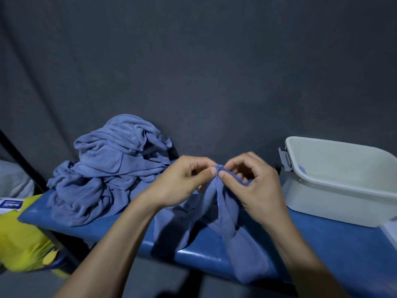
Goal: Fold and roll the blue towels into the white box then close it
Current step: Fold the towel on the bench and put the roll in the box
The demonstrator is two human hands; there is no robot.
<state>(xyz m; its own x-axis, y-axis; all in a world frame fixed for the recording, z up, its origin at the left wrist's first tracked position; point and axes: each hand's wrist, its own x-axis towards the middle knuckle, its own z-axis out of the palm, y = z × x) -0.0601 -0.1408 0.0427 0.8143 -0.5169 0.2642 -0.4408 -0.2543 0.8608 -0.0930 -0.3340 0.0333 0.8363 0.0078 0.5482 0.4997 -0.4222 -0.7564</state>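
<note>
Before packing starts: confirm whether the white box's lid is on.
No: the white box stands open on the blue table.

Both bare forearms reach forward from the bottom edge and converge at the middle, wrists raised. The left hand (180,181) shows its back to the camera, thumb stretched toward the right and fingers (200,165) curled under, pinching the top hem of a towel (225,211). The right hand (251,181) faces it, thumb tip almost touching the left thumb tip, its curled fingers gripping the same hem. The two hands sit just beside each other at equal height, knuckles uppermost.
</note>
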